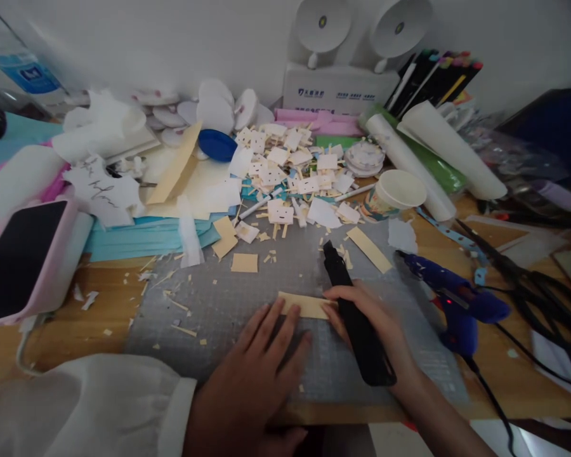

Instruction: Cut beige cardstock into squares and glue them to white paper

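Okay — on my feed the tan paper strip (303, 306) lies on the grey mat (171, 346), long axis roughly left-right, right end angled slightly nearer the wearer. Left hand (259, 365) is spread flat, fingertips on its left part. Right hand (385, 320) grips a black tool (356, 320) at its right end — I see both hands equally near.

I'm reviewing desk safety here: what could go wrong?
The left hand lies on the cardstock strip close to the black utility knife in the right hand; a slip could cause a cut. The blue glue gun shows a red light, so it may be hot and burn on contact.
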Demonstrator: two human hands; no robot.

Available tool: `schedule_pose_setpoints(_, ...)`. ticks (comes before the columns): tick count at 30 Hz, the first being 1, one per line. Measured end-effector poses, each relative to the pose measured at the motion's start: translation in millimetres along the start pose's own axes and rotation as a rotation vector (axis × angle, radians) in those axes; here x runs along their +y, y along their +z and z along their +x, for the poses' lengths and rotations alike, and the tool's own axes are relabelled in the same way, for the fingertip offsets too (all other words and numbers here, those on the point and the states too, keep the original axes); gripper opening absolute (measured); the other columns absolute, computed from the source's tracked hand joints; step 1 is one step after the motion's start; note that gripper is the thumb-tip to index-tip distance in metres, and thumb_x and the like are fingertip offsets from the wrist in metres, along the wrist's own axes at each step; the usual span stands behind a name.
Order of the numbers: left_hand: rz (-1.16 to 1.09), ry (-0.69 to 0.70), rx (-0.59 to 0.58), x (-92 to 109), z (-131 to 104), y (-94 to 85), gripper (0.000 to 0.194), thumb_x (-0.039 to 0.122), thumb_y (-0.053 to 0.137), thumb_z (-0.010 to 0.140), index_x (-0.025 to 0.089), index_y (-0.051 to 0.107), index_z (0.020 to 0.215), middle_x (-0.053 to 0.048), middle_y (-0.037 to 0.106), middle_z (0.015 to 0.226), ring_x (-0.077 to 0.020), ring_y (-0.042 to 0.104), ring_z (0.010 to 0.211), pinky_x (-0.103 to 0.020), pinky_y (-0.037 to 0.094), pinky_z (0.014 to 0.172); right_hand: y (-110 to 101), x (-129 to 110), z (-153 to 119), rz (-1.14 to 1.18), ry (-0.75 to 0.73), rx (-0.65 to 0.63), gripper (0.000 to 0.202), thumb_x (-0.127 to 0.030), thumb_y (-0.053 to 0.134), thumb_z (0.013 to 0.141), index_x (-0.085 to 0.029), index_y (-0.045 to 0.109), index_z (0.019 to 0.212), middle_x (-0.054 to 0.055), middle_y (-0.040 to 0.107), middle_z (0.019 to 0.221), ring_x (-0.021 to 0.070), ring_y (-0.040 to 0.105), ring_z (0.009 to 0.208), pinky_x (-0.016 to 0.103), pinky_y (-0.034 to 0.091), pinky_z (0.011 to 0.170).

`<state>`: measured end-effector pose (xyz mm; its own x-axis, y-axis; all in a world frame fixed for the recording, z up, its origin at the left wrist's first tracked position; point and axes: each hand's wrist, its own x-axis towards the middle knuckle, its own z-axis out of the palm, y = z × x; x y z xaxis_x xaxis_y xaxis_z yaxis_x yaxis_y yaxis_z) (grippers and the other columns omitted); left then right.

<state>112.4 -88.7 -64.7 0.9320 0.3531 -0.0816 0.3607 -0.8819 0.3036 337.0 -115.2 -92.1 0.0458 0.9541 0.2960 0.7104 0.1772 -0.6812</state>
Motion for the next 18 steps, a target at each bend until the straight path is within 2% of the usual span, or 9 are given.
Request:
schedule_pose_setpoints(4,0.050,0.003,0.027,-1.1,1.4,6.2,0.080,0.064,0.045,0.085,0.009,0.035,0.143,-0.029,0.020,0.153,-0.0456,0.012,0.143,-0.052,0.016,0.112,-0.4,-2.6,-0.4,-0.013,0.012,0.012,0.016,-0.015,0.062,0.087,-0.024,0.060,0.100,0.000,0.060,0.087,0.0111,0.061,0.075,0.020,0.047,0.068)
schedule_pose_setpoints(12,0.163,0.020,0.088,-1.8,5.6,7.4,0.076,0.066,0.044,0.085,0.010,0.043,0.137,-0.027,0.035,0.147,-0.0455,0.030,0.137,-0.048,0.012,0.109,-1.0,-5.4,-1.1,-0.055,0.040,0.006,0.024,-0.011,0.064,0.085,-0.026,0.060,0.103,0.000,0.060,0.091,0.0134,0.063,0.079,0.022,0.049,0.067)
schedule_pose_setpoints(18,0.209,0.033,0.129,-4.1,8.7,7.5,0.074,0.068,0.043,0.086,0.010,0.048,0.131,-0.026,0.043,0.143,-0.0444,0.038,0.133,-0.048,0.013,0.108,-1.4,-5.5,-0.3,-0.057,0.075,-0.020,0.022,-0.011,0.064,0.085,-0.026,0.061,0.102,-0.001,0.057,0.088,0.0116,0.060,0.074,0.021,0.049,0.064)
